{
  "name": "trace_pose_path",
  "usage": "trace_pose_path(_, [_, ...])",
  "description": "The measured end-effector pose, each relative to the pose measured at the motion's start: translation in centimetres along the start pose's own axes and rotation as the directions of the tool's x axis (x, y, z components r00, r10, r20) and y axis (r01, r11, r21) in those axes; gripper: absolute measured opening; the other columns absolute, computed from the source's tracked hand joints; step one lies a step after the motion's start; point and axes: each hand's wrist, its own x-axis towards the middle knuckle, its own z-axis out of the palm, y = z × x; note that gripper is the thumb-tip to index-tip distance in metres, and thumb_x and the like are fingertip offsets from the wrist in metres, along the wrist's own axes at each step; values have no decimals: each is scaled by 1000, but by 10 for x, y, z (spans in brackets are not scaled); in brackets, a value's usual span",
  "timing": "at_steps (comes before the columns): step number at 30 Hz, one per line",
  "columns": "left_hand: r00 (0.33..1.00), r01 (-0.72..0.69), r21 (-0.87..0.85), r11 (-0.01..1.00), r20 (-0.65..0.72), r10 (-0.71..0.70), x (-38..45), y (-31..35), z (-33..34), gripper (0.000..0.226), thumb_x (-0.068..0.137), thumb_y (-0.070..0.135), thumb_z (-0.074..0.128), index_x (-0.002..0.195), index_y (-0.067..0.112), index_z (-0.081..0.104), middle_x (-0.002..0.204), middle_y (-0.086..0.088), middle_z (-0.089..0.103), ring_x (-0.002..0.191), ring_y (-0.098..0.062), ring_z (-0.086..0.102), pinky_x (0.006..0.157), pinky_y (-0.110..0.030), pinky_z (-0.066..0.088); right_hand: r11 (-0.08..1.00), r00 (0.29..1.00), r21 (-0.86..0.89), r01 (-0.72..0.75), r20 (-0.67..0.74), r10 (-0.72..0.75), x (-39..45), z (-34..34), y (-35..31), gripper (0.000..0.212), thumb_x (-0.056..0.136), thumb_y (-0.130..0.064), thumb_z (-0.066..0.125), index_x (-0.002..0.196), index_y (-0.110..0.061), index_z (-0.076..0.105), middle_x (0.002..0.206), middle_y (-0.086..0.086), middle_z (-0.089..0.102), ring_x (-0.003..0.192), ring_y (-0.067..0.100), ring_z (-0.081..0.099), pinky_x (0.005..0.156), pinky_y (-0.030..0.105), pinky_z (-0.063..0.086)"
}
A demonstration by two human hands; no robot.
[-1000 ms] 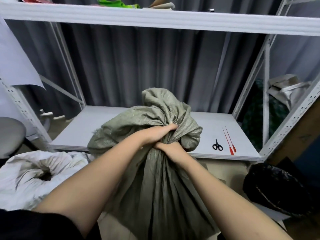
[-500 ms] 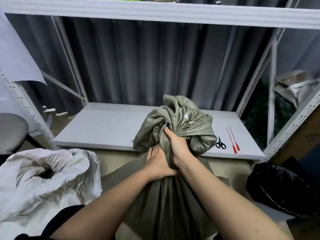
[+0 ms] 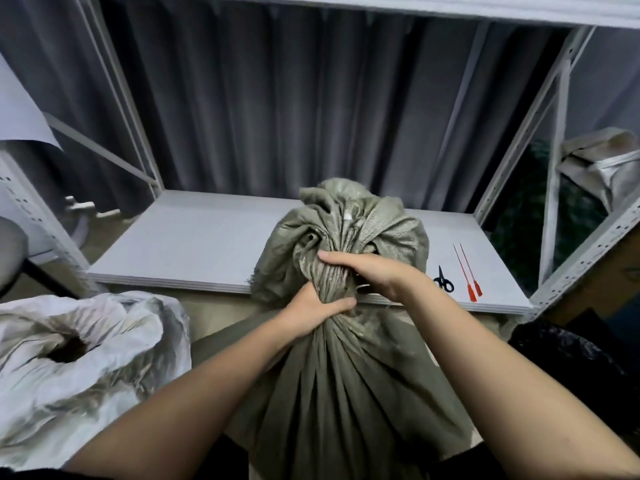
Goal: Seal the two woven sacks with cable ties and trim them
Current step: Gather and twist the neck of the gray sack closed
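A grey-green woven sack point(image 3: 346, 393) stands upright before me, its mouth gathered into a bunched neck. My left hand point(image 3: 311, 310) grips the neck low down. Just above it, my right hand point(image 3: 367, 271) wraps round the same neck from the right, below the puffed top of the sack. A white woven sack point(image 3: 76, 348) lies open-mouthed at the lower left. Two red cable ties point(image 3: 467, 275) lie on the grey shelf board point(image 3: 194, 251) at the right, beside black scissors point(image 3: 443, 280).
White metal shelf uprights point(image 3: 585, 254) frame the board, with a grey curtain behind. A black bag point(image 3: 571, 358) sits on the floor at the lower right. A grey stool seat point(image 3: 10, 251) shows at the left edge.
The sack's loose top has been gathered tighter into a compact bunch. My right hand shifted from below the left to above it, now lying across the neck. The view dipped downward.
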Motion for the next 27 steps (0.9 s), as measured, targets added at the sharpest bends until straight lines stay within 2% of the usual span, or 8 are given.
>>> trace_pose_path(4, [990, 89, -125, 988, 116, -74, 5, -3, 0, 47, 80, 16, 71, 125, 17, 57, 119, 2, 64, 112, -12, 59, 98, -22, 43, 968, 989, -228, -109, 70, 127, 6, 4, -2, 41, 90, -53, 52, 106, -18, 66, 108, -1, 70, 86, 7, 64, 80, 18, 50])
trace_pose_path(7, [984, 167, -272, 948, 110, -142, 11, -7, -8, 43, 68, 15, 73, 110, 8, 67, 104, -4, 73, 96, -16, 67, 90, -25, 50, 991, 994, -99, -93, 51, 98, 18, -8, 16, 48, 85, -61, 52, 110, -22, 65, 115, 1, 69, 102, 15, 65, 98, 34, 48])
trace_pose_path(12, [946, 280, -627, 727, 54, -319, 25, -20, -10, 14, 83, 10, 64, 90, 0, 70, 70, -10, 73, 63, -21, 69, 70, -28, 58, 930, 929, 194, 313, -267, -257, 35, -15, 61, 25, 92, -36, 47, 109, -22, 58, 112, 5, 67, 110, 24, 61, 91, 35, 51])
trace_pose_path(15, [941, 315, -553, 771, 78, -328, 31, -23, -11, 13, 81, 21, 69, 85, 9, 72, 64, -1, 70, 60, -14, 65, 77, -27, 54, 728, 664, -563, 391, -375, -646, 39, -11, 74, 52, 77, 4, 51, 124, -19, 48, 133, -1, 51, 128, 19, 47, 112, 30, 33])
trace_pose_path(18, [938, 340, -450, 826, 232, -260, 26, -18, -7, 13, 82, 16, 68, 69, 16, 65, 52, 4, 58, 44, -6, 52, 50, -16, 45, 324, 724, -882, 341, 27, -689, 43, -10, 77, 94, 75, -13, 63, 150, -29, 10, 159, -14, 9, 144, 17, 21, 115, 29, 17])
trace_pose_path(20, [916, 333, -307, 892, 328, -229, 22, -16, -6, 23, 77, 16, 70, 57, 19, 59, 49, 2, 51, 46, -9, 47, 51, -18, 41, 221, 764, -914, 342, 133, -632, 45, -10, 78, 103, 75, -43, 65, 150, -35, -5, 155, -24, -9, 145, 17, 16, 114, 31, 14])
trace_pose_path(24, [844, 356, -103, 929, 463, -272, 17, -13, -10, 27, 78, 12, 69, 55, 19, 58, 50, 4, 53, 48, -8, 48, 55, -18, 43, 15, 653, -960, 279, 179, -735, 48, -6, 79, 81, 68, -58, 52, 142, -29, 35, 151, -13, 35, 122, 13, 35, 91, 29, 27])
trace_pose_path(27, [863, 280, 231, 932, 365, -350, 12, -3, -7, 20, 65, 39, 76, 63, 22, 66, 62, 7, 64, 63, -11, 57, 77, -26, 48, -66, 610, -964, 257, 215, -763, 54, -15, 76, 29, 75, -41, 52, 98, -26, 63, 102, -10, 65, 99, 20, 55, 81, 36, 34])
